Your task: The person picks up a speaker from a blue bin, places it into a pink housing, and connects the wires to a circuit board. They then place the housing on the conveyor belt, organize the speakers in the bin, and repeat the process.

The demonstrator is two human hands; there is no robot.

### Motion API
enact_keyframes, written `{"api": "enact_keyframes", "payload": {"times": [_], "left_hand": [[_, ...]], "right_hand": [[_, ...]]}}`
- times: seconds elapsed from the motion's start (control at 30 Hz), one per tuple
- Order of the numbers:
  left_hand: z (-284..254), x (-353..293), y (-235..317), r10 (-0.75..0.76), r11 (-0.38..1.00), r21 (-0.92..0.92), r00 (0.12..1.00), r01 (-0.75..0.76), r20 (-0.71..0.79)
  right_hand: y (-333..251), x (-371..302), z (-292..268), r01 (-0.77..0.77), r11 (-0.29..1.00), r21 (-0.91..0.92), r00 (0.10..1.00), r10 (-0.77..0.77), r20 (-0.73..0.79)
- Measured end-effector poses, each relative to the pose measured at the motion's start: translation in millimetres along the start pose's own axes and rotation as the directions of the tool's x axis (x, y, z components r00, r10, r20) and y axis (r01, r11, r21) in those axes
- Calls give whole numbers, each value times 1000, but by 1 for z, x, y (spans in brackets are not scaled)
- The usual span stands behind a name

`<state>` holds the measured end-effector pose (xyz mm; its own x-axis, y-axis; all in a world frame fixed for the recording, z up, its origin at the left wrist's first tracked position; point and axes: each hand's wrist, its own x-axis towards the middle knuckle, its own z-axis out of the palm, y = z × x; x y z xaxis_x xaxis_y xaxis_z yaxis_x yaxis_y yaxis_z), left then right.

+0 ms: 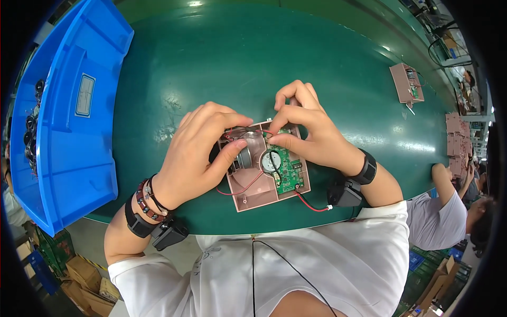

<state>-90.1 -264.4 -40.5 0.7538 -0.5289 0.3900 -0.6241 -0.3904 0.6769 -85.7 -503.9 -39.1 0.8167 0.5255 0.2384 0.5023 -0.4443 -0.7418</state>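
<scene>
The left hand curls over a speaker in a pink casing, its grip unclear. The right hand pinches a red wire between fingertips.

No text can be read with certainty. A pale label is borne by the side of the blue bin at the table's left edge, its print too small to be made out. Faint lettering is seen on the white shirt at the near edge; minute white marks are carried by the green circuit board.
</scene>
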Motion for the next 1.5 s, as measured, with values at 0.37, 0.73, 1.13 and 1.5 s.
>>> {"api": "enact_keyframes", "payload": {"times": [0.37, 0.73, 1.13, 1.5], "left_hand": [[1, 5, 8, 22, 999, 35, 1000, -22, 14], [10, 6, 4, 133, 986, 120, 978, -114, -159], [9, 5, 4, 106, 990, 105, 983, -90, -153], [4, 8, -16, 76, 994, 82, 988, -65, -137]], "right_hand": [[-2, -1, 7, -39, 995, 87, 997, 44, -57], [-25, -7, 9, 77, 914, -398, 983, -136, -123], [-25, 1, 1, 135, 893, -430, 988, -157, -16], [2, 23, -1, 145, 973, -179, 989, -137, 56]]}}
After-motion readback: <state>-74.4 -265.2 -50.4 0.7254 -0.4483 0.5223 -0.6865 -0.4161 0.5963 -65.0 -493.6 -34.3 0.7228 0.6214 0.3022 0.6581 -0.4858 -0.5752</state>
